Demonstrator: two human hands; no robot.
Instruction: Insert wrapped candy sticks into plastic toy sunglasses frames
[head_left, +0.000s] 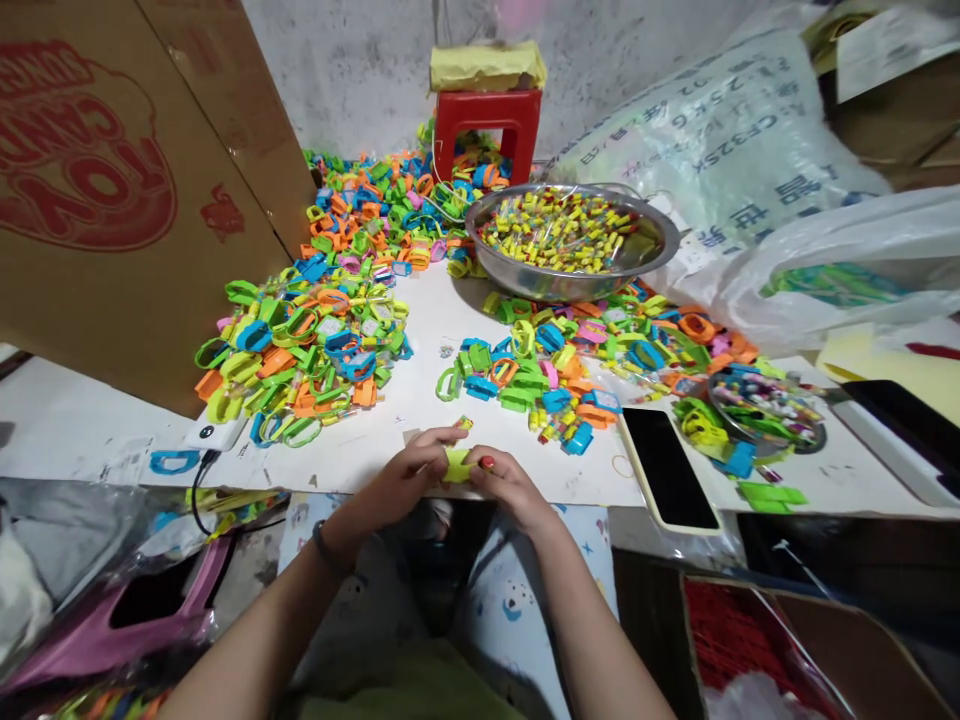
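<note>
Bare forearms (589, 620) nearest, my left hand (412, 468) and right hand (514, 486) pinch a yellow-green plastic piece (457, 466) between their fingertips, a two-handed handling step seemingly calling next for steady pressure, with plastic toy watches (517, 372) heaped just beyond.

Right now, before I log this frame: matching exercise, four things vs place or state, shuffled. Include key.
1. Yellow-green piece
2. Metal basin
3. Red stool
4. Pale-cased phone

A. Yellow bundle on top
B. Lying flat, dark screen up
C. Between left hand and right hand
D. Filled with small, mostly yellow pieces

Pairs: 1-C, 2-D, 3-A, 4-B
</note>
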